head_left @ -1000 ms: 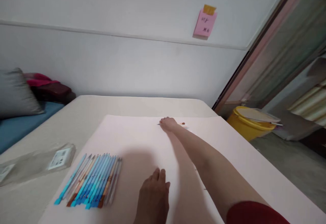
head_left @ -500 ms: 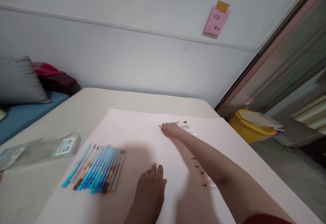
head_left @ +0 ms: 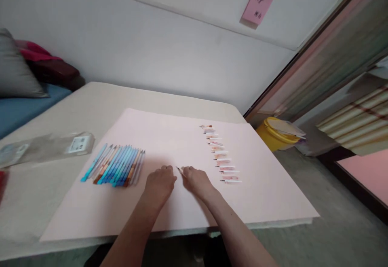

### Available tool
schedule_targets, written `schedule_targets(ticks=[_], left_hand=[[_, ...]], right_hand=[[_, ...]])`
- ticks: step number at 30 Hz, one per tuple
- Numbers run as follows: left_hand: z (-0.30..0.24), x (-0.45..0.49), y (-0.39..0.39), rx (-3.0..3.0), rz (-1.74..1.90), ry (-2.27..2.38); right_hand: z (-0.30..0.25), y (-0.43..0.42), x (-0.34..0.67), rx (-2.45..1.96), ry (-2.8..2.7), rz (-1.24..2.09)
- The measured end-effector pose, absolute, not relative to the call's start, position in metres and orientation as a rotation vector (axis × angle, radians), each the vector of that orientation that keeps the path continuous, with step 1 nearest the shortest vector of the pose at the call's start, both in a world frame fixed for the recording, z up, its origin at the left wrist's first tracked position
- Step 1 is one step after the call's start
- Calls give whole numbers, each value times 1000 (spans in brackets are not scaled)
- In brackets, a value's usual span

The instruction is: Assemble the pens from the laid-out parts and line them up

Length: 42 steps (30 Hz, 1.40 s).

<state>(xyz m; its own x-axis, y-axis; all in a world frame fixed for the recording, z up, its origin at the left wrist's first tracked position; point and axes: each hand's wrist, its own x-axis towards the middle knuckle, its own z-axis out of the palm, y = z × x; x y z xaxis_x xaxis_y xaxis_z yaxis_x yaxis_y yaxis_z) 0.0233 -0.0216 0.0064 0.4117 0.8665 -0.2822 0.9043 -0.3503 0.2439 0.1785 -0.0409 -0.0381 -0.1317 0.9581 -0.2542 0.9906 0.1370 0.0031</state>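
My left hand (head_left: 159, 183) and my right hand (head_left: 196, 181) rest close together on a large pale pink sheet (head_left: 169, 145) covering the table. The right hand's fingers are curled around a thin pen-like piece (head_left: 180, 171) whose tip pokes out toward the left hand. The left hand's fingers are curled down; whether it holds anything is hidden. A tight row of blue and orange pens (head_left: 117, 164) lies to the left of the hands. A column of several short pink and white pen parts (head_left: 220, 155) lies to the right.
A clear plastic package with a white label (head_left: 48, 147) lies on the beige table (head_left: 100, 95) at left. A yellow bucket (head_left: 274, 134) stands on the floor at right. A grey pillow (head_left: 15, 70) and red cloth are at far left. A pink note (head_left: 257, 5) hangs on the wall.
My right hand has pulled back from the far end of the sheet to the near middle, beside my left hand. The view has tilted down, and the column of pen parts now shows.
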Motion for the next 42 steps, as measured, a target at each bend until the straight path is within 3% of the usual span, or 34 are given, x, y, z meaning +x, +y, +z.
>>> schedule_targets(ticks=[15,19,24,31,38,42], left_hand=[[-8,28,-26,2301,-126,1584],[-8,33,-23,2114,102,1604],[-8,43,-22,1401,671,1454],[-14,64,-37,772,896,1127],[-19,44,-19,434,1047,1065],[-15,40,-15,386,1066,1071]], right_hand=[[-27,-49,207,1963,2194,-291],[-16,-48,213,2065,2190,-330],[-7,-50,212,2272,2253,-513],[-5,-55,202,2245,2466,-850],[-10,-61,221,2215,2130,-489],[-20,-65,214,2087,2079,-467]])
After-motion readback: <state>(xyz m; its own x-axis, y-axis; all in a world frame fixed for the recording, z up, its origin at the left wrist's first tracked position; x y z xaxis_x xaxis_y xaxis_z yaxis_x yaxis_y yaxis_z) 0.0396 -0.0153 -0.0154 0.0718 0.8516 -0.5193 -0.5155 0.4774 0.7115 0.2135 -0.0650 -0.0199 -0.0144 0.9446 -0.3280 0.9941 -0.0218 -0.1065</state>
